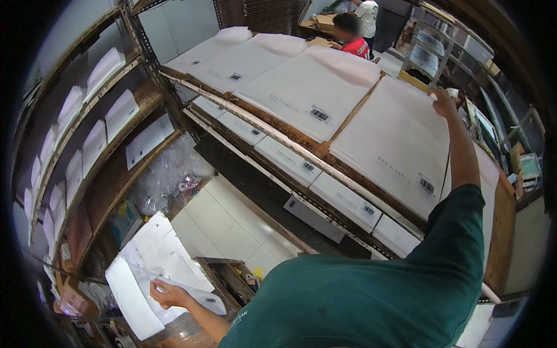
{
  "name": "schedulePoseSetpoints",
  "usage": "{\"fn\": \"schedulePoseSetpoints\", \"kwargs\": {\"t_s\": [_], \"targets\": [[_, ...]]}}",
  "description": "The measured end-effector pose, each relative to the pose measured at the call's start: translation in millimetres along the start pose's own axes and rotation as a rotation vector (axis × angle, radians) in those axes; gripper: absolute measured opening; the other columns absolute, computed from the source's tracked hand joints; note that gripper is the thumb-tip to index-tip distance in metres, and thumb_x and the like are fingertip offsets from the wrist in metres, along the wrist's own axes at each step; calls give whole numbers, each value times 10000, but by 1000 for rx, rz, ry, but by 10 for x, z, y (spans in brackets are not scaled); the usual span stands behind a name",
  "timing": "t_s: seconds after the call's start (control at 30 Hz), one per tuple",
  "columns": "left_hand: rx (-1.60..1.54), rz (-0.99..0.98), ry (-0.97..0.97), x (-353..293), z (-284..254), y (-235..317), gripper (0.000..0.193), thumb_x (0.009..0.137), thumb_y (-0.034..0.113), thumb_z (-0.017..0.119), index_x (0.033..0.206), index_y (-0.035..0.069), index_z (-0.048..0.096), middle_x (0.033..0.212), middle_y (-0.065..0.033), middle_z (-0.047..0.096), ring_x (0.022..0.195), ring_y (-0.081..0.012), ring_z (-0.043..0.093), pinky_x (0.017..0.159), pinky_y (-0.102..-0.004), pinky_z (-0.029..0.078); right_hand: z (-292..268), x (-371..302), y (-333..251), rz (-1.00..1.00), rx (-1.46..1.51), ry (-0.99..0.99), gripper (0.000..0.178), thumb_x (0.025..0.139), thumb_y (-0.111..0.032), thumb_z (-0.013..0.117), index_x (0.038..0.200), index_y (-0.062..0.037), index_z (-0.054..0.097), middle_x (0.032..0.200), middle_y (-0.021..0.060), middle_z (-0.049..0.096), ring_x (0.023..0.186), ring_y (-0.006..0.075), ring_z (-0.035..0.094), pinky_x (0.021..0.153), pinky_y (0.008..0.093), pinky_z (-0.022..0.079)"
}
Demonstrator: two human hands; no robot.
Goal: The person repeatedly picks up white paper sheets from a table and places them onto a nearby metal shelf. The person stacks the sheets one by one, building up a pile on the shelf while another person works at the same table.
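Landmark: one long rack (293, 145), its top tier bearing a row of white sheet stacks, its lower tier a second row (345, 200).

Right hand (444, 104): one, arm stretched out across the rack's top, elbow nearly straight, wrist bent. We find it at the far corner of a white stack (394, 139) near the rack's right end, fingers curled; whether they pinch a sheet, we cannot tell.

Left hand (169, 296): one, forearm angled away to the left on the near side of the rack, well apart from it. We record bent fingers, thumb close to the index, over loose white sheets (129, 290); a firm pinch we cannot confirm.

Also listed: shelves (152, 95) of white sheets left of the rack; tiled floor (232, 223) on its near side; two persons beyond it, one in a red top (356, 47), one in a white shirt (366, 13).
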State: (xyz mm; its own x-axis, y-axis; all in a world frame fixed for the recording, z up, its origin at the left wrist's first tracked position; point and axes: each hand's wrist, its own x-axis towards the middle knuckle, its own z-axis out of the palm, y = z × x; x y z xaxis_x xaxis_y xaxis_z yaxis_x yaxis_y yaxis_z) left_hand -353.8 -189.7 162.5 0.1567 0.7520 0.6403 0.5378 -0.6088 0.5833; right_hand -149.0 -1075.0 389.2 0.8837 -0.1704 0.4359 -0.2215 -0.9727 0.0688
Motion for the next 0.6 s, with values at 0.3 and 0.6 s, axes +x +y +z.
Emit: {"fn": "schedulePoseSetpoints", "kwargs": {"t_s": [0.3,0.6], "targets": [[-688,160,-346,216,201,1127,215,902,114,541,1011,-65,589,972,-134,613,911,-217,554,853,-317,423,-1273,558,-2566,-404,110,-265,412,723,21,488,1128,-23,549,1040,138,623,1002,288,585,869,341,455],[-959,240,-449,-497,216,2135,141,889,90,549,950,-28,595,836,-99,578,818,-206,533,766,-316,420,-1117,-900,-5601,-863,672,-409,614,838,-624,415,1304,-229,477,1143,180,595,1069,358,557,909,472,432]]}}
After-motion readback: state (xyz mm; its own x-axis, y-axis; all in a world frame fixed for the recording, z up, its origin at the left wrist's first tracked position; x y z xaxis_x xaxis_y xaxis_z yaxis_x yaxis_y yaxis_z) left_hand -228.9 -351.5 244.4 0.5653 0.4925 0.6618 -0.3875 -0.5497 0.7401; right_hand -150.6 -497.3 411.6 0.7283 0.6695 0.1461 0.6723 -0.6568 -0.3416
